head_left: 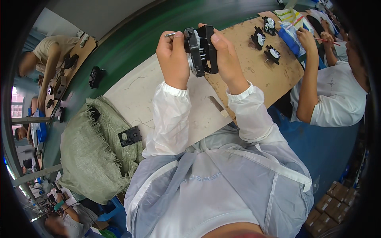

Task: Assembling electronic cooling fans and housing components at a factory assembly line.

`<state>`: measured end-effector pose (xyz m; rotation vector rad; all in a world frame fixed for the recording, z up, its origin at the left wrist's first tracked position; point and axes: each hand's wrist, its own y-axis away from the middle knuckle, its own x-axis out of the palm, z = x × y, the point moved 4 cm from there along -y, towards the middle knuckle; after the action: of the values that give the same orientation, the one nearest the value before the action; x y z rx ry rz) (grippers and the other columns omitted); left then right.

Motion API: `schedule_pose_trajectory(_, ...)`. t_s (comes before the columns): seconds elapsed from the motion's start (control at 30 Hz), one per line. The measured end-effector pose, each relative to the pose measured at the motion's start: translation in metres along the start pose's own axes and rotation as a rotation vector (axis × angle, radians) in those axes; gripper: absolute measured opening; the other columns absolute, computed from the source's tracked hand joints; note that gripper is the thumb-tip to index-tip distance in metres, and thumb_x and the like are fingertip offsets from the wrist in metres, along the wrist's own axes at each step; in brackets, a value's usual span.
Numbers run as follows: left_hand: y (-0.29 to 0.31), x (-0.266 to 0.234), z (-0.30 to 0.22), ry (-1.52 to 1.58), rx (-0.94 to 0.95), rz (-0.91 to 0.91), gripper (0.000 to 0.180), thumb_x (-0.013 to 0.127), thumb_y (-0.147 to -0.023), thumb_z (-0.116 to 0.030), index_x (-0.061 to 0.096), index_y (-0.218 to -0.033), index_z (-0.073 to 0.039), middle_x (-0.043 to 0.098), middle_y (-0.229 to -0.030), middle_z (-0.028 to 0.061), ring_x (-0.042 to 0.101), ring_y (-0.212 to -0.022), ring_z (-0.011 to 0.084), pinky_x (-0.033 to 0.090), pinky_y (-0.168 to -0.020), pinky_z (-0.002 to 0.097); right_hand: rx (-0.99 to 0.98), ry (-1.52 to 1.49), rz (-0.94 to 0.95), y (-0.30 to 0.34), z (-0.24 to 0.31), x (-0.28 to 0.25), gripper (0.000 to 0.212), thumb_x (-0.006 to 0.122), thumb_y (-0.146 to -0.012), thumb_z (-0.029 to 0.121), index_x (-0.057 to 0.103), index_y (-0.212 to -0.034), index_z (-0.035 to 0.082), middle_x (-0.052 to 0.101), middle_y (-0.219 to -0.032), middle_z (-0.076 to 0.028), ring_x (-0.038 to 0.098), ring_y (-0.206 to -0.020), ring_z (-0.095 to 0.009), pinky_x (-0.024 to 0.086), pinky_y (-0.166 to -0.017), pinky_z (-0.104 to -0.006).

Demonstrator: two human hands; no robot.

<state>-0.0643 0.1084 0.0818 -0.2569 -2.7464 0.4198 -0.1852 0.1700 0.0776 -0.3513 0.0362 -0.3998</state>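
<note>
Both hands are raised over the worktable, holding black plastic parts side by side. My left hand (174, 59) is closed round a black gear frame (195, 51) with white gear teeth showing along its inner side. A thin metal pin or rod (170, 34) sticks out between its thumb and fingers. My right hand (226, 55) grips a black plastic housing (208, 47), its thumb on the near face. A narrow gap shows between the two parts; whether they touch inside cannot be made out. Below them on the table lies a short blade with a pale handle (218, 106).
Several black assemblies with white gears (273, 54) lie on the brown board (242, 43). A green sack (87, 150) at left has a black plate (130, 136) at its edge. Another black part (95, 77) rests on the green belt (131, 51). A co-worker (333, 87) sits at right.
</note>
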Motion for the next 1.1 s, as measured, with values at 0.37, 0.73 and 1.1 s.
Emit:
schedule_pose_trajectory(0.37,0.009,-0.001,0.016,-0.127,0.035,0.033,0.021,0.061,-0.091,-0.012,0.059,-0.105,0.004,0.06,-0.085,0.0083,0.055,-0.076,0.0172,0.05,-0.074,0.0297,0.081,-0.012,0.027,-0.002,-0.009,0.002,0.046,0.046,-0.101,0.034,0.057,-0.133,0.003,0.066,-0.113,-0.011,0.06,-0.088,-0.016,0.047,-0.076,-0.0254)
schedule_pose_trajectory(0.73,0.029,-0.05,0.001,-0.087,0.003,0.208,0.054,0.073,-0.076,-0.002,0.056,-0.125,0.011,0.068,-0.101,0.0209,0.067,-0.085,0.0266,0.057,-0.078,0.0331,0.217,-0.222,0.272,-0.021,-0.013,0.001,0.04,0.057,-0.102,0.025,0.057,-0.134,0.0,0.066,-0.115,-0.012,0.064,-0.089,-0.016,0.052,-0.082,-0.0259)
schedule_pose_trajectory(1.1,0.046,-0.122,-0.008,-0.315,0.059,-0.038,0.055,0.074,-0.08,-0.003,0.052,-0.129,0.012,0.065,-0.114,0.0238,0.067,-0.098,0.0278,0.056,-0.084,0.032,0.441,-0.463,0.781,-0.063,-0.061,0.1,0.044,0.062,-0.098,0.032,0.062,-0.125,-0.003,0.069,-0.113,-0.014,0.065,-0.102,-0.02,0.05,-0.095,-0.0336)
